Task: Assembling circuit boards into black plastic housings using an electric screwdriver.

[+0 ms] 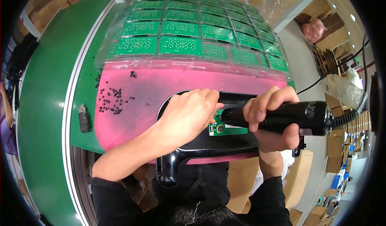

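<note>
My right hand is wrapped round a black corded electric screwdriver, held nearly level with its narrow end toward the left. That end is over a small green circuit board, which lies in a glossy black plastic housing. My left hand is closed, its fingers curled and pinched beside the screwdriver's narrow end. What those fingertips hold, if anything, is hidden. Part of the board and the housing's middle are covered by my hands and the tool. The housing's curved arm reaches over the near edge of the pink mat.
Small black pieces, probably screws, lie scattered on the mat's left. Beyond the mat, clear plastic trays hold rows of green circuit boards. A dark wrapped stick lies at left. The screwdriver's cable runs off right, near cardboard boxes.
</note>
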### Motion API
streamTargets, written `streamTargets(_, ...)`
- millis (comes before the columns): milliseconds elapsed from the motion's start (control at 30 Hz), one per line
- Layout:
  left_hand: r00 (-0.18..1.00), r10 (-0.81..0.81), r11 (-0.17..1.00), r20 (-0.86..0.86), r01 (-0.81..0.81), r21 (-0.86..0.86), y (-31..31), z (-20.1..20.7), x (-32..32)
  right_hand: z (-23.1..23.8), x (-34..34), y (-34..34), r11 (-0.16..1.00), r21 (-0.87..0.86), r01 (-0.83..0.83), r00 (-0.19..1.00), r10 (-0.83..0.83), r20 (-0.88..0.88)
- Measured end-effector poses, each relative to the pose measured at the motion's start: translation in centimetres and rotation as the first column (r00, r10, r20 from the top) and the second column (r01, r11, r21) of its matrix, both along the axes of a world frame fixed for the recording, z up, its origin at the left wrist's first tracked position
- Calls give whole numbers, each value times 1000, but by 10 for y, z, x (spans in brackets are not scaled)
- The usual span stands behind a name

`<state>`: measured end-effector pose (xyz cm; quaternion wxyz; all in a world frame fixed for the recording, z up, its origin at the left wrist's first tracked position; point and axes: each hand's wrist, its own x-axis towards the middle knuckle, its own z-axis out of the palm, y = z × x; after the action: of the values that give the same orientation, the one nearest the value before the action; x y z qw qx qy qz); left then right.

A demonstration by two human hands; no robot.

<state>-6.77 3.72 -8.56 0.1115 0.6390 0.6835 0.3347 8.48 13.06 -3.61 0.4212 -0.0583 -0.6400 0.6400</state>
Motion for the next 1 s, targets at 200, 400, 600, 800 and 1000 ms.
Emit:
streamTargets(200,998,-56,998,-17,57,24,-1,-3,-2,10,-11,3,992,17,-128,986,126,109)
streamTargets(400,997,-61,998,-38,61,-4,-5,-3,-5,2,-23,12,971,-14,-239,965,239,105)
streamTargets(600,956,-278,959,93,281,-28,-8,16,-9,-10,-25,19,954,-60,-293,956,293,-16)
streamTargets(800,789,-489,872,373,454,183,-1,18,6,-5,-13,19,978,-61,-201,980,200,-20)
streamTargets(1000,756,-465,885,461,411,218,-1,13,3,28,68,1,814,521,257,890,10,-455)
